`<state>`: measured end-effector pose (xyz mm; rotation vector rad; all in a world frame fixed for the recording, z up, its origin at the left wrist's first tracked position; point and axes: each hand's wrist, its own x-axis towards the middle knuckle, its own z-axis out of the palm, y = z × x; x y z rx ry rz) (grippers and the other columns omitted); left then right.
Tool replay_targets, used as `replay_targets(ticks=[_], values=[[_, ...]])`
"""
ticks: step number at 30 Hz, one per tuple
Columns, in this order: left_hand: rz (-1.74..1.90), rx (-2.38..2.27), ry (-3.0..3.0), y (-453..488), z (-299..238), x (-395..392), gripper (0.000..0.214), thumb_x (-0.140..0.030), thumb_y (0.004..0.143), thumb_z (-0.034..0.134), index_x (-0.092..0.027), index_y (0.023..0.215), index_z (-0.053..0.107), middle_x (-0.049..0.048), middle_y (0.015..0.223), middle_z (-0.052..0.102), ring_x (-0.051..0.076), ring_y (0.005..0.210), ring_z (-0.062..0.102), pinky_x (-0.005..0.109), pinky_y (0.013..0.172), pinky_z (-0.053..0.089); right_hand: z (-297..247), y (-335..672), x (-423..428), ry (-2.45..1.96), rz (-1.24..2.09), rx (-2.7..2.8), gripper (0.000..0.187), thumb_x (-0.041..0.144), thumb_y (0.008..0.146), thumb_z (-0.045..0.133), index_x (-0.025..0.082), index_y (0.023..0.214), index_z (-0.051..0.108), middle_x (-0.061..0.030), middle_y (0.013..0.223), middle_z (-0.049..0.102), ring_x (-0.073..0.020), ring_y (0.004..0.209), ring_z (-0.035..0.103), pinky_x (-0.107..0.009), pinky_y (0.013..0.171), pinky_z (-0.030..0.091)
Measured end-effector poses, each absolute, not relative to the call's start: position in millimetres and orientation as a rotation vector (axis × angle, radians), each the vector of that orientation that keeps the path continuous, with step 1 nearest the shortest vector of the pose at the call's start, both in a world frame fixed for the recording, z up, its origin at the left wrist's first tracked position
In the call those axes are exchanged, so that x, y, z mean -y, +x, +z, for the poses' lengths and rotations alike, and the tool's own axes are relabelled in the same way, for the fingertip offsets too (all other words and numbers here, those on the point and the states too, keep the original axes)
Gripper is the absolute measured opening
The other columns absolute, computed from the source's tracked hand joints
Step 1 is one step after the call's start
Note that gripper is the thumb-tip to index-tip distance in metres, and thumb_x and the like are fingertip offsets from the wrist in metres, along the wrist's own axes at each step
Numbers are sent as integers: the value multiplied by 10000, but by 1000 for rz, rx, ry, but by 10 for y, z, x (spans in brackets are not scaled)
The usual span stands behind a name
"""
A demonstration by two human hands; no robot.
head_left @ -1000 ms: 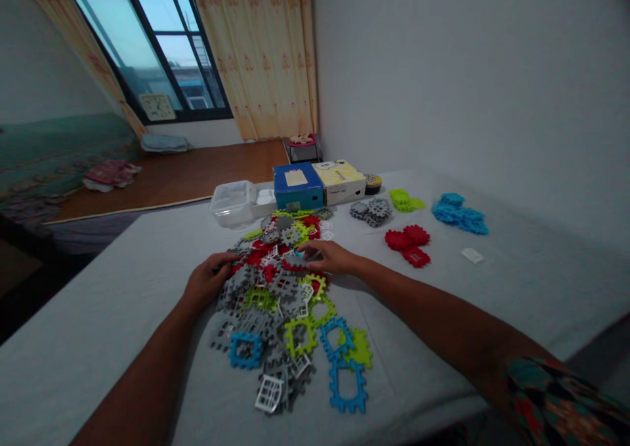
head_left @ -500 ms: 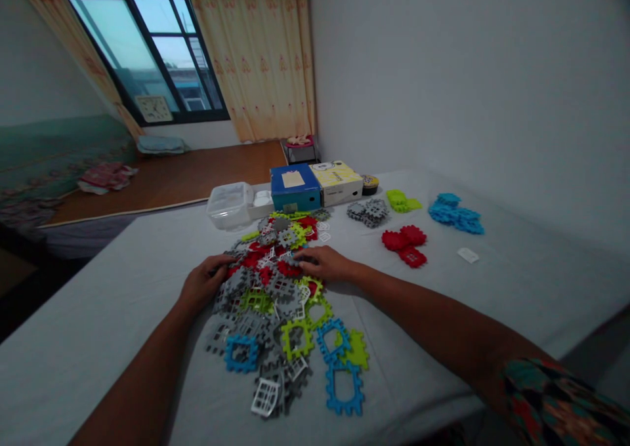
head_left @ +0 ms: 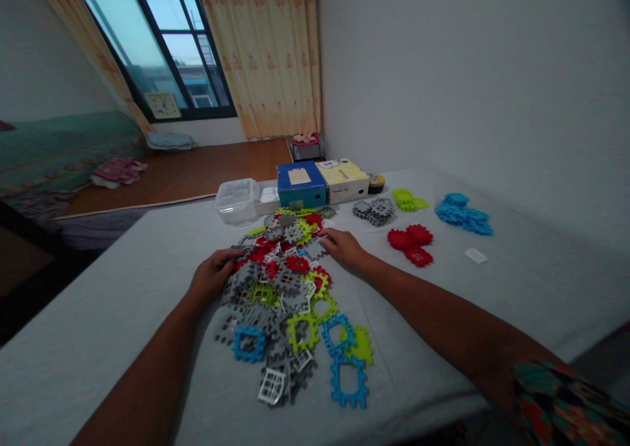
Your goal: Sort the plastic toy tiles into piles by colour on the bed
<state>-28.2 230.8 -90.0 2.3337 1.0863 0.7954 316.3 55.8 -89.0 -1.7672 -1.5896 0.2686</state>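
Here, near the front edge of the cloth-covered table (head_left: pixel 123 282), the heap of toy pieces (head_left: pixel 290 282) begins and runs up the middle, left hand (head_left: pixel 213 272) curled against its left side, right hand (head_left: pixel 344 246) bent-fingered at its right, and whether either grips a piece, I can't tell. Between heap and right edge lie a red pile (head_left: pixel 416 236), blue pile (head_left: pixel 465 216), grey pile (head_left: pixel 377 211) and lime pile (head_left: pixel 404 200), while a clear tub (head_left: pixel 233 200), blue box (head_left: pixel 308 195) and yellow box (head_left: pixel 344 177) line the far edge. Beyond, a brown mat (head_left: pixel 221 167), then curtain (head_left: pixel 266 72), clock (head_left: pixel 163 105) and window (head_left: pixel 132 46).

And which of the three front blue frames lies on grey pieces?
The left blue frame; the other two lie right of it, near a green piece.
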Motion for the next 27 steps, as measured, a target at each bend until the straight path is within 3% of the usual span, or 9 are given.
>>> replay_targets(ticks=[3,9,15,19,27], values=[[796,-1084,2328,-280,-906,-2312,403,-455,782,519,-213,1007,749,82,1139,731,261,1071,666,434,1025,489,-897,3191,-557,-1749,196,1656,300,251,902,572,196,1172,689,-90,1150,712,-206,961,644,-344,894,478],[812,-1090,2317,-263,-914,-2318,414,-492,780,523,-219,982,759,87,1122,733,279,1085,665,442,1008,503,-857,3192,-512,-1609,235,2052,592,156,798,642,239,1380,570,-93,1401,587,-272,1223,519,-456,1035,417],[826,-1075,2316,-271,-932,-2331,416,-495,782,522,-218,986,755,87,1122,737,269,1074,671,442,1019,497,-779,3246,-483,-1640,279,2089,518,295,787,747,169,1277,635,-145,1257,653,-282,1158,564,-434,999,445],[851,-1045,2328,-275,-943,-2341,416,-501,779,531,-220,985,758,91,1105,739,272,1063,675,442,1009,504,-598,3408,-473,-1633,278,1967,512,294,747,798,171,1224,659,-125,1205,675,-251,1084,612,-411,964,474],[887,-1043,2293,-271,-929,-2334,407,-498,762,568,-214,985,756,105,1149,732,284,1097,667,451,1032,495,20,4671,-575,-2031,-28,1437,460,276,757,770,158,1194,689,-107,1180,704,-213,985,673,-340,917,516]])
